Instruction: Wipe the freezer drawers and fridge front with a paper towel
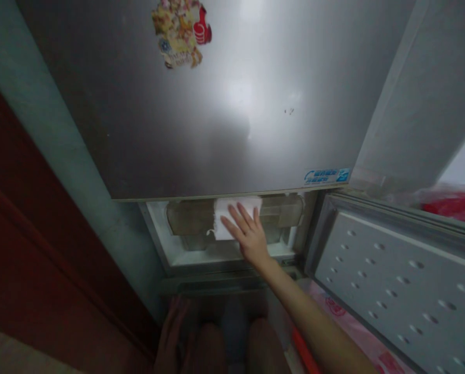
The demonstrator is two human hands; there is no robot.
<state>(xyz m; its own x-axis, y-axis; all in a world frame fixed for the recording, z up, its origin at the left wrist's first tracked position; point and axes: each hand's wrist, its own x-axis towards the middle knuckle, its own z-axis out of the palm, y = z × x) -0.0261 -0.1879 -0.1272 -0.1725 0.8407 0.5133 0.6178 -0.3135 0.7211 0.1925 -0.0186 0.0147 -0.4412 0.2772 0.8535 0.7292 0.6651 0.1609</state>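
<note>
A white cloth (pixel 222 228) lies against the clear drawer front (pixel 191 218) inside an open lower fridge compartment. My right hand (pixel 251 239) rests flat on the cloth, its fingers spread and pointing up and to the left. Low in the view, in dim light, my left hand (pixel 174 327) is beside my knees, fingers extended and apart, holding nothing visible. Above the compartment is the closed silver upper door (pixel 170 130).
The open lower door (pixel 357 259) with a dimpled inner panel stands at the right, above pink plastic bags (pixel 353 327). A red bag (pixel 454 205) lies behind it. A dark red wooden panel (pixel 33 234) and a pale green wall (pixel 57 119) bound the left side.
</note>
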